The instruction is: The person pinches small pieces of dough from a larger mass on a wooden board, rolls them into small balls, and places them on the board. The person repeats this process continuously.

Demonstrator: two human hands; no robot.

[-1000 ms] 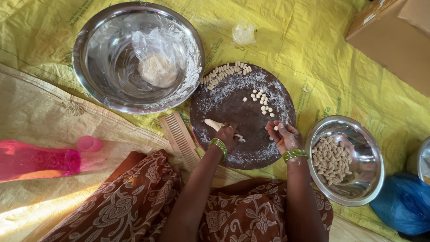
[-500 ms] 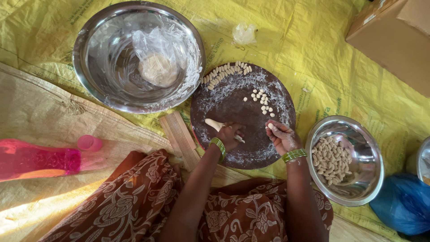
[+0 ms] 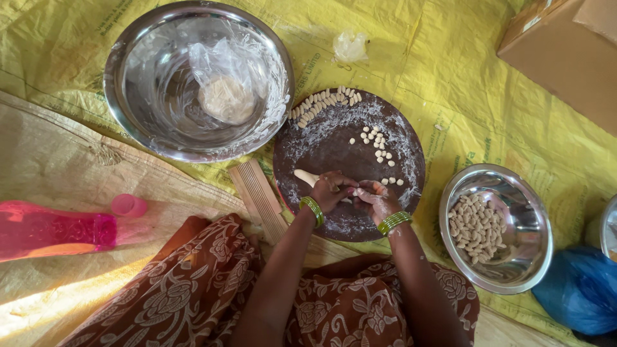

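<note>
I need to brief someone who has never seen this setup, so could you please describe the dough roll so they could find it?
Start at the round dark board dusted with flour. At its near edge, the left hand pins a pale dough roll. Unlike the small cut pieces nearby, it is one long strip.

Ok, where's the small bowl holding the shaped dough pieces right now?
In the head view, the small steel bowl sits on the yellow sheet, right of the round dark board, nearest the right hand.

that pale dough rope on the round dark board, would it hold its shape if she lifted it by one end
Probably not: the pale dough rope looks soft, so it would likely sag or stretch. The flour-dusted round dark board suggests it is tacky. Being thin, it is probably light.
</note>
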